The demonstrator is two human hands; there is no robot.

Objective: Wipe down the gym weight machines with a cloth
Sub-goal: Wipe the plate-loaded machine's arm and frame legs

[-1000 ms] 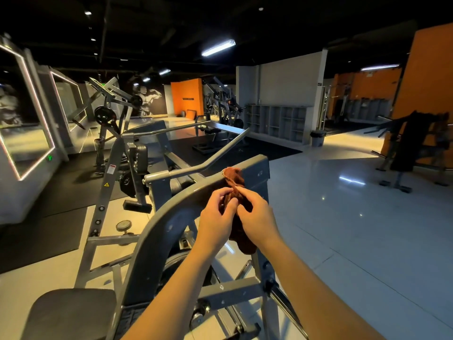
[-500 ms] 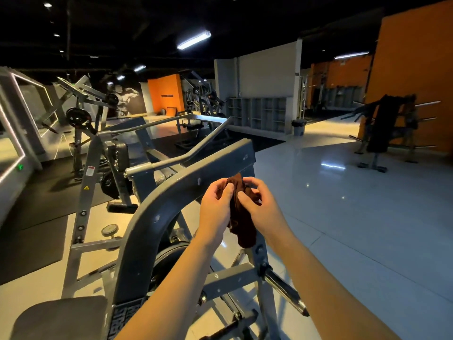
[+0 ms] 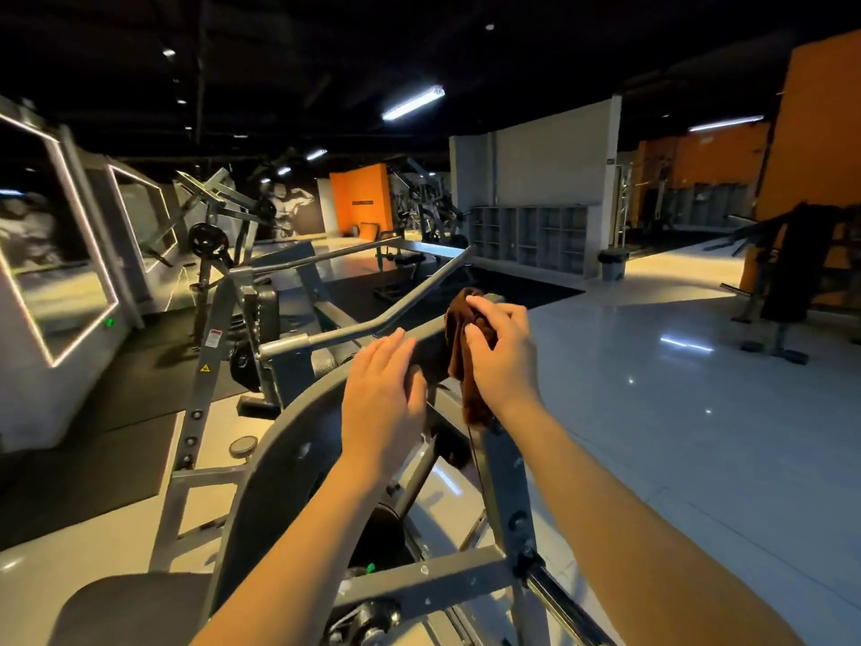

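The right hand (image 3: 505, 352), grip pinching, held the bunched brown cloth (image 3: 468, 366) atop the curved, grey-painted steel machine arm (image 3: 289, 459). The left hand (image 3: 382, 398) lay spread flat beside it. Warning stickers (image 3: 215, 338) on the upright (image 3: 193, 412) were unreadable.

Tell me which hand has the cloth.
The right hand: its fingers curl around the brown cloth at the machine frame. The left hand lies flat beside it, holding nothing.
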